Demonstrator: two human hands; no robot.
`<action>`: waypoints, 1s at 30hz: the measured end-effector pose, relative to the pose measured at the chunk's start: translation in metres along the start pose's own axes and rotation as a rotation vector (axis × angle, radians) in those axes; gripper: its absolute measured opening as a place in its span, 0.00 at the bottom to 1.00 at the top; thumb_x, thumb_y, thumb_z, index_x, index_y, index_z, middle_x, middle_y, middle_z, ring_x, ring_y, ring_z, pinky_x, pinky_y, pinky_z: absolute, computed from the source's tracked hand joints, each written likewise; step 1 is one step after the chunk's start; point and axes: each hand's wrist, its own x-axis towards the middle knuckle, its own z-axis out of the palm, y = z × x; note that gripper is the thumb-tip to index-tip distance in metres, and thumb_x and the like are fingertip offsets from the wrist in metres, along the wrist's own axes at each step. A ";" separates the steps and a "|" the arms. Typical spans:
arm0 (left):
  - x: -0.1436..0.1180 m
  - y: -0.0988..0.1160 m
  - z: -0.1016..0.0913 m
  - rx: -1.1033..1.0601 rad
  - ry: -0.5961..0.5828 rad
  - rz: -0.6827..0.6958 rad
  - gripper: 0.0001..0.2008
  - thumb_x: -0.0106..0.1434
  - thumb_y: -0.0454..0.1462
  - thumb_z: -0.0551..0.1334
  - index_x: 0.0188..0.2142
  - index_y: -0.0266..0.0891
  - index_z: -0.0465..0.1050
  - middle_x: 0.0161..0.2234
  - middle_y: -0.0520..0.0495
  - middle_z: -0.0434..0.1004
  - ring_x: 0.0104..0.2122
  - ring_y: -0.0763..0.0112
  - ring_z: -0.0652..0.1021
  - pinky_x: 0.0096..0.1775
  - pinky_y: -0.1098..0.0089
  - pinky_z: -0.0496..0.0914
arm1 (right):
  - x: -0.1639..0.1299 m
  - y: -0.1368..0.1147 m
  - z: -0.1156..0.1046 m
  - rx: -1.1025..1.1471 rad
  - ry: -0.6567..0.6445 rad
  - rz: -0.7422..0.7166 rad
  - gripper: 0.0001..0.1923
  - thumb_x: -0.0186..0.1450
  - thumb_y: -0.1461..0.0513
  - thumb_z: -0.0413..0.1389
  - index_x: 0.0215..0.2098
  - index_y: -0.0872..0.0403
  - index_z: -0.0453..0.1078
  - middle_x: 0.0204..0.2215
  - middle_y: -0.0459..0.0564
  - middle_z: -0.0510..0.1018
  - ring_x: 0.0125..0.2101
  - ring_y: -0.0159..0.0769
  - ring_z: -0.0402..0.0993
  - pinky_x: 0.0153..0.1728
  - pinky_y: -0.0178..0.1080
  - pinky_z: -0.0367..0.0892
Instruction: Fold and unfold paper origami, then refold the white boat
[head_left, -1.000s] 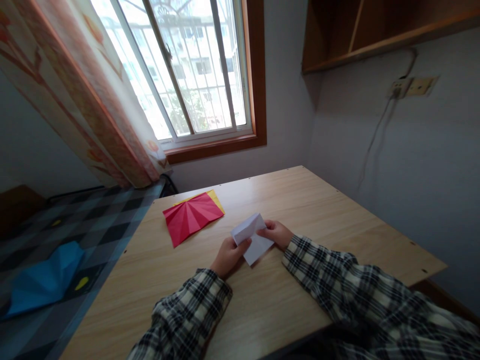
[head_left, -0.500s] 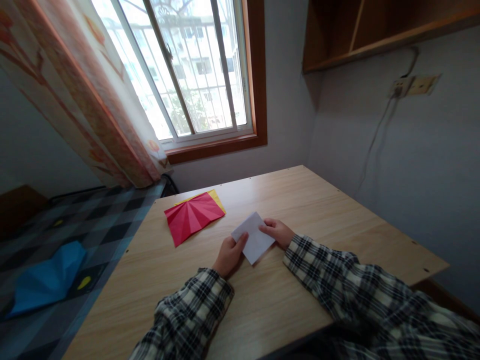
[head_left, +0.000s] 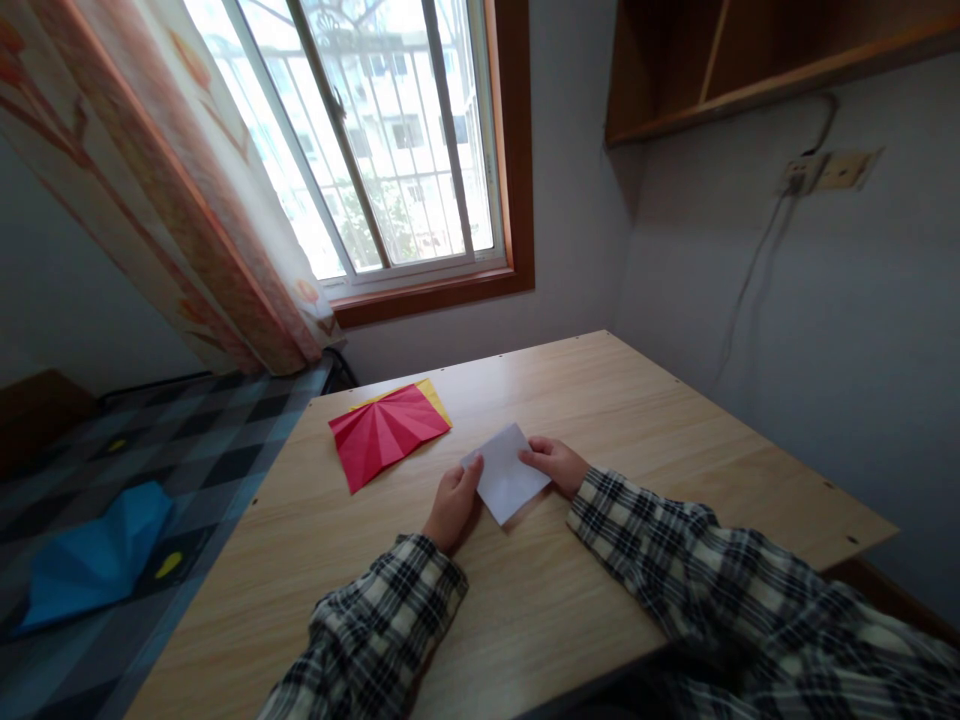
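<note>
No readable writing, brand or label anywhere in view.

White paper [head_left: 505, 476]: folded into a small flat four-sided piece, smooth, matte, crisp straight edges, one corner pointing near. It lies flat on the bench [head_left: 660, 430], about mid-bench, between the two hands.

Left hand [head_left: 453, 506]: fingers pressed down on the left edge of the white paper, fingertips on the sheet, heel of the hand on the bench. Grip is a flat press, not a pinch; nothing is lifted.

Right hand [head_left: 555, 464]: fingertips resting on the right edge of the paper, fingers curled loosely, pinning it down. Nothing is enclosed in this grip either.

Both sleeves are black-and-white plaid flannel.

Bench: light wood-grain laminate, rectangular, small dark screw caps along the edges.

Red paper [head_left: 385, 434]: creased in a fan of radiating folds, lying far left of the hands on the bench, well apart from them. Yellow paper [head_left: 435, 396] sits under it, only a strip showing at its far edge.

Blue paper [head_left: 94, 555]: creased, on the checked grey-and-black bed cover at left, below bench level.

Far side: window with a brown wooden frame and metal bars, patterned orange-cream curtain [head_left: 150, 180] at left. Wooden shelf [head_left: 750, 60] at upper right; wall socket [head_left: 825, 172] with a cable hanging down.
</note>
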 end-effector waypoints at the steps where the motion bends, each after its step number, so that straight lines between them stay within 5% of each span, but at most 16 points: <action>1: 0.001 -0.001 -0.001 0.012 0.001 0.009 0.28 0.61 0.56 0.58 0.32 0.31 0.76 0.29 0.42 0.79 0.29 0.65 0.75 0.34 0.66 0.69 | 0.000 0.000 0.000 -0.005 -0.004 0.000 0.27 0.53 0.48 0.66 0.42 0.59 0.75 0.33 0.51 0.80 0.30 0.35 0.73 0.34 0.37 0.65; 12: 0.001 0.000 0.000 0.046 0.025 0.042 0.30 0.62 0.58 0.55 0.35 0.30 0.76 0.33 0.40 0.80 0.33 0.62 0.76 0.39 0.63 0.70 | 0.003 0.005 -0.003 -0.016 -0.022 -0.010 0.26 0.54 0.48 0.64 0.42 0.59 0.75 0.33 0.51 0.80 0.30 0.34 0.73 0.33 0.36 0.66; 18: 0.002 0.000 -0.001 0.049 0.067 0.056 0.30 0.62 0.58 0.54 0.35 0.31 0.76 0.34 0.41 0.80 0.34 0.61 0.76 0.38 0.63 0.71 | 0.001 0.003 -0.004 -0.101 -0.110 0.010 0.27 0.55 0.47 0.63 0.44 0.57 0.75 0.29 0.48 0.78 0.26 0.32 0.71 0.24 0.33 0.63; 24: 0.002 0.000 0.000 -0.028 0.070 0.039 0.26 0.60 0.56 0.59 0.33 0.32 0.75 0.29 0.44 0.78 0.30 0.64 0.75 0.34 0.66 0.70 | 0.002 0.003 -0.004 -0.095 -0.100 -0.033 0.25 0.54 0.48 0.64 0.41 0.58 0.75 0.31 0.49 0.79 0.28 0.33 0.71 0.28 0.34 0.65; 30: 0.004 -0.001 -0.003 -0.081 0.104 0.074 0.22 0.60 0.52 0.61 0.31 0.33 0.74 0.28 0.47 0.76 0.28 0.68 0.73 0.33 0.68 0.68 | 0.003 0.003 -0.004 -0.100 -0.094 -0.016 0.25 0.55 0.48 0.63 0.42 0.58 0.75 0.27 0.47 0.76 0.25 0.31 0.69 0.21 0.31 0.62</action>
